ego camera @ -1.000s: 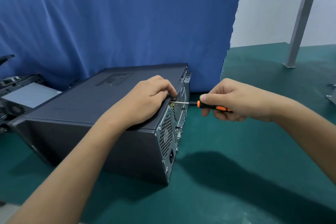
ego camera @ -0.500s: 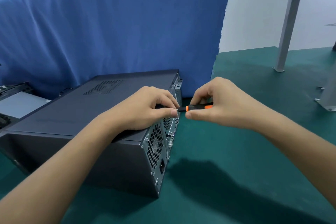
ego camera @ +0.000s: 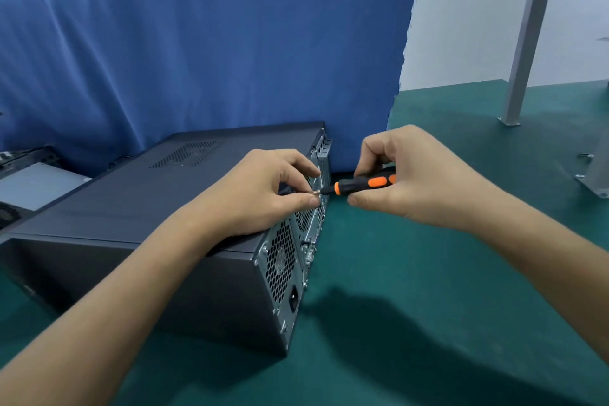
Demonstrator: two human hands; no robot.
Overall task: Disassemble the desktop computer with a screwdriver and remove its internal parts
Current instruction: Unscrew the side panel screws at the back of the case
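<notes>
Between both hands [ego camera: 263, 194] [ego camera: 408, 178], screwdriver [ego camera: 359, 184] meets the computer [ego camera: 158, 208] rear.

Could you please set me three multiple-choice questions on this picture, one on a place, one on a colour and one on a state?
1. Where on the case is the screwdriver aimed?
A. its front
B. the rear panel's top edge
C. its underside

2. What colour are the handle's grip patches?
A. orange
B. yellow
C. white

3. What is the left hand doing?
A. hanging idle
B. holding a cable
C. pinching the shaft

Answers:
1 B: the shaft points at the perforated rear panel near its top, and fingers hide the tip.
2 A: orange patches show on the black handle held by the right hand.
3 C: thumb and forefinger close on the shaft.
</notes>
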